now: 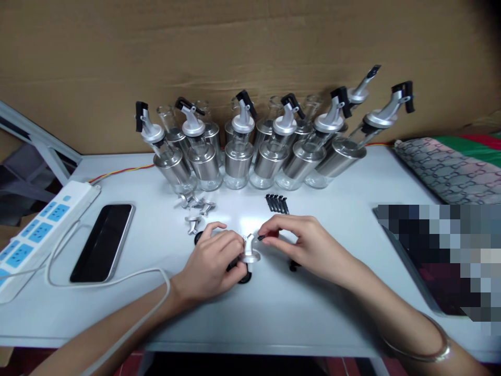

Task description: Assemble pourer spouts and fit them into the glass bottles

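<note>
My left hand (pixel 219 258) is curled against a silver pourer spout (pixel 249 249), its fingers gripping the side of the piece low over the table. Black round parts lie partly hidden around that hand, such as a black stopper (pixel 245 278) below the thumb. Just to the right of the spout, my right hand (pixel 293 235) pinches a small black piece (pixel 261 238), mostly covered by the fingertips. Several loose silver spouts (pixel 193 223) lie beyond my left hand. A row of black flip levers (pixel 277 203) sits beyond my right hand.
Glass bottles with steel sleeves (pixel 238 159) stand in rows at the back, the front ones topped with pourers. On the left are a phone (pixel 104 243), a power strip (pixel 43 230) and a white cable (pixel 117 284) crossing my left forearm. A dark flat device (pixel 418 271) lies right.
</note>
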A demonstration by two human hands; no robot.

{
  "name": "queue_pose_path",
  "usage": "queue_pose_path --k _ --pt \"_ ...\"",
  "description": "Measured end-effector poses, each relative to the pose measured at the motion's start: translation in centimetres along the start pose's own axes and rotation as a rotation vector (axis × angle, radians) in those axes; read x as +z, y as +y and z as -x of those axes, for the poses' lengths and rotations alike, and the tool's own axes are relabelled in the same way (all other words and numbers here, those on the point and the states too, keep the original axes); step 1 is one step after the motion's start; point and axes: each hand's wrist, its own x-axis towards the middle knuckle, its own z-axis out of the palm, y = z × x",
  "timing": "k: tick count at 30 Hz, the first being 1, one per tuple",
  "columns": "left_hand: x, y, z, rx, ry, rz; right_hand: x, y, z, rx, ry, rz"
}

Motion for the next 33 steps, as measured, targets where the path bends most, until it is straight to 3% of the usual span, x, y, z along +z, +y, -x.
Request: queue_pose_path --k 4,9,21,33 --pt "0.0 0.0 -0.1 0.013 0.010 0.007 0.6 -0.2 0.1 0.006 0.148 -0.102" --pt "-0.1 -0.1 -0.1 0.032 0.021 0.027 1.1 -0.2 0.2 -0.045 0.209 -0.159" --pt "0.0 -0.1 0.0 0.034 0.119 0.063 1.0 -0.6 0.4 -0.127 0.245 -0.192" --pt "0.1 -0.4 0.3 0.060 0.155 0.077 1.2 -0.5 0.5 -0.061 0.280 -0.169"
